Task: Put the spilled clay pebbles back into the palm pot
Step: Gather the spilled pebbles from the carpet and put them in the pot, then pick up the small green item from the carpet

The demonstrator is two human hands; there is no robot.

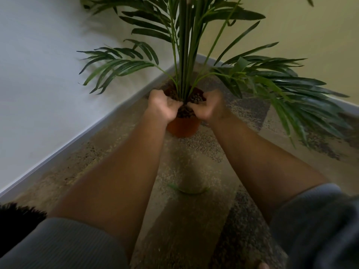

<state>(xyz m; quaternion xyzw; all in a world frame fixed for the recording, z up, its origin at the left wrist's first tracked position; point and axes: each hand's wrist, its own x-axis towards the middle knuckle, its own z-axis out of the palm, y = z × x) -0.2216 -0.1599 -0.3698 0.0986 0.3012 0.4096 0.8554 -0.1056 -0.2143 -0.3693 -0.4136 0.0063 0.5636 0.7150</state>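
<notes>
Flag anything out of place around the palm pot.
One thing: a loose green leaf lies on the carpet in front of the orange palm pot, detached from the plant. No stray clay pebbles show on the floor; both hands are at the pot's top.

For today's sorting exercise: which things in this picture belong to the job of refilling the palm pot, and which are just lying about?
Belongs to the job: palm pot, clay pebbles, left hand, right hand.

Just lying about: fallen green leaf, carpet, skirting board.

Patterned carpet point(186, 220) meets a grey skirting board point(64, 150)
</notes>
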